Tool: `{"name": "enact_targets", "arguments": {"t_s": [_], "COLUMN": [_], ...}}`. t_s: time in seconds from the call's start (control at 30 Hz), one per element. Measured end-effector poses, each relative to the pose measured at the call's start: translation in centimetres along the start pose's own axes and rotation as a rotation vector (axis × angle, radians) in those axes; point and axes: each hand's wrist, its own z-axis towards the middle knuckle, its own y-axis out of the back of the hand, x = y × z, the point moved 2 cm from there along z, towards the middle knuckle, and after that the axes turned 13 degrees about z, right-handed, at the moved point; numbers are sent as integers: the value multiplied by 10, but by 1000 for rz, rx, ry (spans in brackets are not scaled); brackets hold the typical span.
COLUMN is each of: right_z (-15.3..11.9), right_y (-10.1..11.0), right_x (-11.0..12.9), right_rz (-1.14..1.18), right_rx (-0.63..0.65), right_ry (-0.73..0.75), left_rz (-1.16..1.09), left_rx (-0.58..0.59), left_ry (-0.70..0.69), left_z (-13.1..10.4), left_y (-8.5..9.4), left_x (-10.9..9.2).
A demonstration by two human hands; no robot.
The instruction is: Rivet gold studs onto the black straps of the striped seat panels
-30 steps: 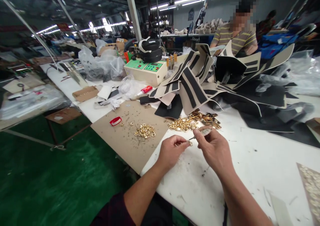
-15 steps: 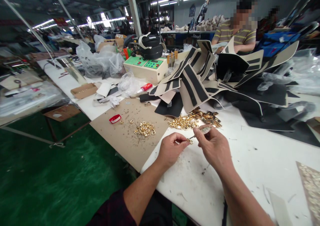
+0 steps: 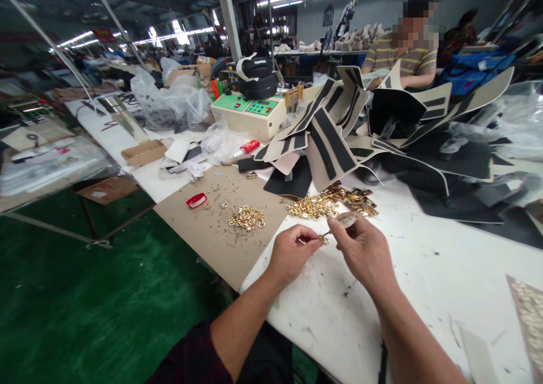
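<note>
Between thumb and fingertips, my left hand [image 3: 292, 254] pinches a small gold metal buckle [image 3: 324, 239]. My right hand [image 3: 365, 248] is closed around the pale handle of a small screwdriver-like tool [image 3: 348, 221]. The tool's thin dark shaft reaches to the gold piece, though its exact contact is too small to make out. Just beyond my hands lies a heap of gold hardware [image 3: 314, 206], with darker gold plates [image 3: 358, 198] at its right. To the left, a smaller pile of gold buckles [image 3: 246, 218] rests on brown cardboard [image 3: 212, 237].
Stacked beige panels with black stripes [image 3: 331, 149] rise behind the hardware. A cream machine with green panels [image 3: 250, 115] stands farther back. A red-capped tube [image 3: 249, 147] and a red item [image 3: 195, 201] lie left. A person [image 3: 403, 50] sits across the white table [image 3: 322, 327].
The view has shifted very slightly. Both hands keep the same grip, with the tool at the gold buckle.
</note>
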Motion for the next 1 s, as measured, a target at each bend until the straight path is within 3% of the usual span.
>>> {"name": "enact_targets", "arguments": {"t_s": [0.3,0.53,0.67,0.87,0.93,1.0], "right_z": [0,2,3,5,6,6], "right_y": [1,10,15,22,23,24], "right_x": [0,4,6,10,11,11], "right_rz": [-25,-16,85,248,263,269], "right_rx": [16,-52,-72,-99,-105,-110], "right_ry": [-7,-2,-22,-50,-47,-43], "left_rz": [-32,-12,251,730,794,810], "left_rx": [0,-37,-182,-417,-480,-481], "left_ry": [19,67,14,-89,-129,-176], "left_z": [-2,-4,-2,6,5,3], "left_y": [1,4,42,140,154,147], "left_x": [4,5,6,8,3,-2]}}
